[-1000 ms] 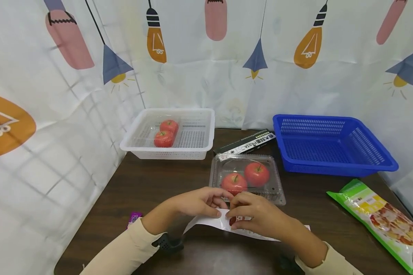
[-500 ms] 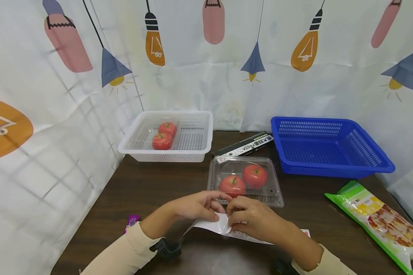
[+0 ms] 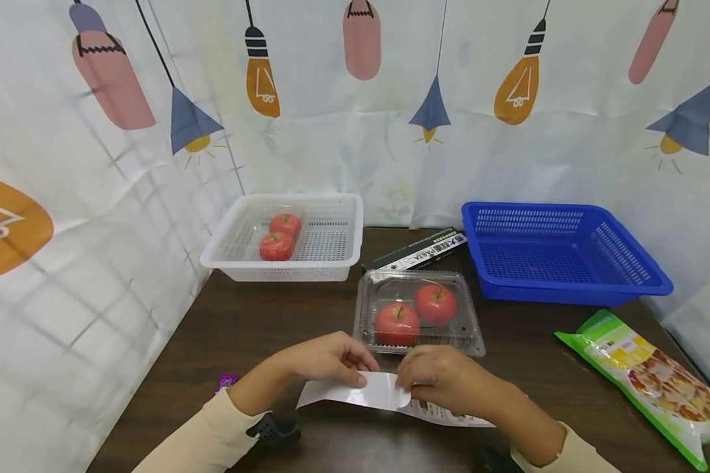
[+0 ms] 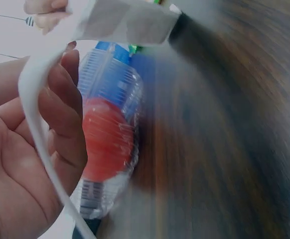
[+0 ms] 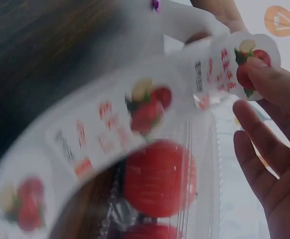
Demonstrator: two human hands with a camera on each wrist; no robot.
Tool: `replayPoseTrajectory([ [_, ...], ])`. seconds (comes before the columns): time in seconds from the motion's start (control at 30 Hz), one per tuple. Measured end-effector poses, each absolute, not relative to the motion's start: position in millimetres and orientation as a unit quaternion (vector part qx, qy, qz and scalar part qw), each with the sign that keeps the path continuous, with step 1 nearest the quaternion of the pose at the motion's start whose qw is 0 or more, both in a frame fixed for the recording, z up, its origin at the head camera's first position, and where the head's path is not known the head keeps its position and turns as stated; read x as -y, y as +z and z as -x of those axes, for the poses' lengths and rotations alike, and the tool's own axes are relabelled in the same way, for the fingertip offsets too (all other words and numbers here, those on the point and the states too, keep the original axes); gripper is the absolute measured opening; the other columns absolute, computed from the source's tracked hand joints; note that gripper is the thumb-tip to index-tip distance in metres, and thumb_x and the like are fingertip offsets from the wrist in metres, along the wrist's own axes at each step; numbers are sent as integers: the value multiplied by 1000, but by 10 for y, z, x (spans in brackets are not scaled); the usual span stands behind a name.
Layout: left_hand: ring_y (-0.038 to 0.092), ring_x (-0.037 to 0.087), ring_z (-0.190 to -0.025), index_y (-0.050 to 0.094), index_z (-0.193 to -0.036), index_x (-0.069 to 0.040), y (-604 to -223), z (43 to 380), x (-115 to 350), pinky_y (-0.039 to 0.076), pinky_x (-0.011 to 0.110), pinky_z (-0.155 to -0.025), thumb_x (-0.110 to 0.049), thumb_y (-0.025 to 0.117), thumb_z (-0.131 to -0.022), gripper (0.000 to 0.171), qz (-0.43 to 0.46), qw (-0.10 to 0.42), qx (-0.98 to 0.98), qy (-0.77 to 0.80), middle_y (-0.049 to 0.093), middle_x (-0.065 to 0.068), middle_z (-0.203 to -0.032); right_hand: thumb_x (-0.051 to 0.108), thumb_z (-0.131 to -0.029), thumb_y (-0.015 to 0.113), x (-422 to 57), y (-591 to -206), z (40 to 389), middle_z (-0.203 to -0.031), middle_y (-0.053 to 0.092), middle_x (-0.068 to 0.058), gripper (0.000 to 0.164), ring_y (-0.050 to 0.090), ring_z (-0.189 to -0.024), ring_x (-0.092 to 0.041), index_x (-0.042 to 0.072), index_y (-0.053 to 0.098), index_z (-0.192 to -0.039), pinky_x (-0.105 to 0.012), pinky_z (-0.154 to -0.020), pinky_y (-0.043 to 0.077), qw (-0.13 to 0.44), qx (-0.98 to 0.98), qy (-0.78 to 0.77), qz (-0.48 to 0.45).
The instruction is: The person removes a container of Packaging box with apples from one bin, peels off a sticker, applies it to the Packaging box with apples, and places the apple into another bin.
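Observation:
In the head view a long white strip of labels (image 3: 355, 393) spans both hands, close in front of a clear plastic box (image 3: 421, 276). The left hand (image 3: 334, 358) pinches its bare white part between thumb and fingers. The right hand (image 3: 444, 376) pinches a label edge with thumb and fingertips. In the right wrist view, printed labels (image 5: 147, 107) show red fruit and red lettering, and the right thumb presses on one fruit picture. The left wrist view shows the strip curving across the left palm (image 4: 15, 174). Two red apples (image 3: 435, 305) sit inside the clear box.
A white basket (image 3: 284, 270) at the back left holds another clear box with two apples. A blue basket (image 3: 568, 289) stands back right. Between them lies a black pasta box (image 3: 432, 249). A green food bag (image 3: 651, 374) lies at right, a small purple packet (image 3: 227, 380) at left.
The hands have moved apart, the left one leftward. More bare white strip shows between them, and the label end has come free under the right fingertips. The view has shifted slightly.

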State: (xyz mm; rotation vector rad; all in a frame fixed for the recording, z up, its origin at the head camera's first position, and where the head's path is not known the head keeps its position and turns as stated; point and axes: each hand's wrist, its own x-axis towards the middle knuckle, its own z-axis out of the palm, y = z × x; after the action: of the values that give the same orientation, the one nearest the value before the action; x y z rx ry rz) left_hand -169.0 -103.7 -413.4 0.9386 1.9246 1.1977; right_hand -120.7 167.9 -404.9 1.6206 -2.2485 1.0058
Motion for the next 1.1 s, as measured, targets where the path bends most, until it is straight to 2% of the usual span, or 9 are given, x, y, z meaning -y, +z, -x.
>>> replayPoseTrajectory([
  [0.17,58,8,-75,73,-106,-8,-4193,1672,1099,48,23,-66,-7,73,-86,20,-352,324,-760,441,67,-4,-84,-3,-75,79,-1760,-4033,1216,-98,66,9,28,62,-92,-4,18,69,-92,-14,-78,48,86,769,351,-527],
  [0.4,57,8,-72,73,-101,-8,-4246,1625,1142,46,22,-64,-6,74,-85,16,-334,317,-777,429,66,-4,-80,-3,-80,76,-1865,-3993,1223,-99,67,10,32,62,-90,-4,19,70,-103,-18,-75,51,59,786,367,-493],
  [0.63,55,5,-72,73,-101,-8,-4354,1596,1170,46,21,-63,-4,75,-84,18,-337,297,-798,403,65,-6,-79,-7,-84,69,-1911,-3999,1249,-100,64,11,31,61,-87,-4,16,69,-106,-19,-74,50,82,805,345,-476],
  [0.8,58,5,-78,71,-104,-6,-4399,1603,1208,51,23,-71,-7,74,-86,18,-352,268,-805,394,66,-6,-86,-13,-86,62,-1935,-4012,1279,-103,56,10,37,54,-83,-4,10,67,-115,-19,-69,49,99,824,337,-445],
  [0.93,61,5,-83,71,-105,-7,-4390,1605,1254,52,24,-76,-11,73,-88,18,-351,263,-811,387,66,-8,-91,-11,-85,65,-1943,-4041,1312,-100,53,10,37,51,-80,-3,6,67,-118,-19,-67,48,115,839,325,-420],
  [1.1,63,7,-87,70,-107,-7,-4356,1635,1312,52,24,-80,-17,70,-91,19,-348,259,-816,382,67,-8,-94,2,-84,74,-1961,-4050,1352,-100,52,11,35,52,-79,-2,5,68,-118,-20,-67,50,113,850,323,-400],
])
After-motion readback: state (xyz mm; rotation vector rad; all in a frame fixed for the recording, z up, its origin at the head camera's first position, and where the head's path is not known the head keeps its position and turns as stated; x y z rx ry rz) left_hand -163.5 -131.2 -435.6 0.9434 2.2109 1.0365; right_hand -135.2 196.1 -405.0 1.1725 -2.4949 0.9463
